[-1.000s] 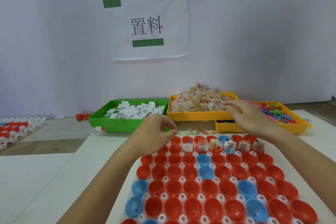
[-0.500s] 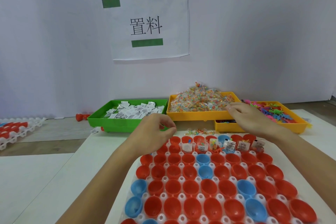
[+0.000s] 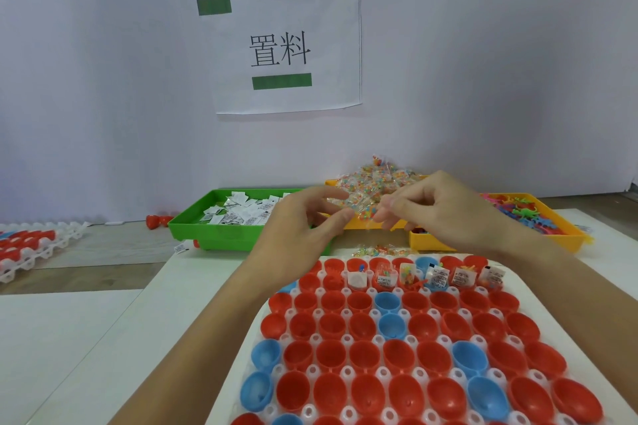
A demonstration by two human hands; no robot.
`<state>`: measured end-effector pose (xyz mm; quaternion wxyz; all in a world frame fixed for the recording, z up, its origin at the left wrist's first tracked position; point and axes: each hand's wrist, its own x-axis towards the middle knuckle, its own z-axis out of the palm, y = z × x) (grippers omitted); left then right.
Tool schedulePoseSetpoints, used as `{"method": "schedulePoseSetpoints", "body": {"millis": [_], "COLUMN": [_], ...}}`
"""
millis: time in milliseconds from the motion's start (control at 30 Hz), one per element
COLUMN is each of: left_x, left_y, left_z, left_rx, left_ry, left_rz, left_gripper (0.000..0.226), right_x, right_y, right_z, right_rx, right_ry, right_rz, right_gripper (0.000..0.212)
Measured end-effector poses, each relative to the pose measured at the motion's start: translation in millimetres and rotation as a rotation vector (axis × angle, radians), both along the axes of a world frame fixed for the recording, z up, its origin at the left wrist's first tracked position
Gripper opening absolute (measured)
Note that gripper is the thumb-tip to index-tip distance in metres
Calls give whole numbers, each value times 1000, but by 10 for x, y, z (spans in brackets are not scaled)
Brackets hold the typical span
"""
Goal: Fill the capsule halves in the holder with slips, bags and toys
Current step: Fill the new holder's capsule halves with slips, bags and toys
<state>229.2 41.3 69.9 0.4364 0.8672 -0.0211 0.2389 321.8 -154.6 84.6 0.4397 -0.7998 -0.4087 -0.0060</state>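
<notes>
- clear plastic, beads showing through it: in the head view, the only one we have, a small bag (image 3: 362, 214) hangs in the air between our two hands, above the gap between the trays and the holder.
- our left hand (image 3: 303, 228) pinches its left edge with thumb and forefinger; our right hand (image 3: 438, 210) pinches the right edge with curled fingers. neither hand holds anything else that we can make out.
- the bag's long axis seems to run left to right, from one hand to the other, though it is too blurred for us to be sure.
- the holder (image 3: 345, 373) lies straight below and toward us, its red and blue capsule halves (image 3: 366, 355) open upward.
- only the far rows hold slips, bags and toys; the nearer rows look bare, so we judge the task barely begun.
- the green tray (image 3: 193, 228) of slips sits behind our left hand, the yellow tray (image 3: 359, 226) of bags just behind the bag, the toy tray (image 3: 566, 238) behind our right.
- the far rows lie just below both hands; either could carry the bag down, we think.
</notes>
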Motion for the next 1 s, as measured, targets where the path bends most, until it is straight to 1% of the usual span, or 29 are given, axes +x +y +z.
{"method": "schedulePoseSetpoints", "body": {"millis": [100,233,300,400,433,567,700,800,867,1000], "left_x": [-10,-33,-40,-42,-43,-35,-12,-11,-20,-39], "left_y": [-41,-59,-68,-75,-78,-87,-108,-128,-137,-133], "left_z": [36,65,75,80,81,64,27,15,19,55], "left_rx": [-23,-41,-73,-113,-115,-83,2,33,6,-146], "left_ry": [-25,-7,-11,-25,-29,-49,-84,-75,-50,-28], "left_rz": [-45,-83,-88,-86,-80,-34,3,-29,-68,-119], "left_gripper": [5,3,2,3,3,5,10,12,11,5], "right_x": [-58,-87,-93,-85,-87,-138,-179,-207,-224,-266], "right_y": [27,29,34,56,62,77,107,130,132,132], "right_z": [12,16,13,-2,-1,19,-3,-18,-12,19], "right_rx": [-17,-27,15,113,118,91,89,133,155,205], "right_ry": [-10,-28,-6,78,91,170,182,190,205,256], "right_rz": [43,80,92,73,53,77,42,-25,-61,-54], "right_gripper": [26,23,16,3,2,11,8,5,6,3]}}
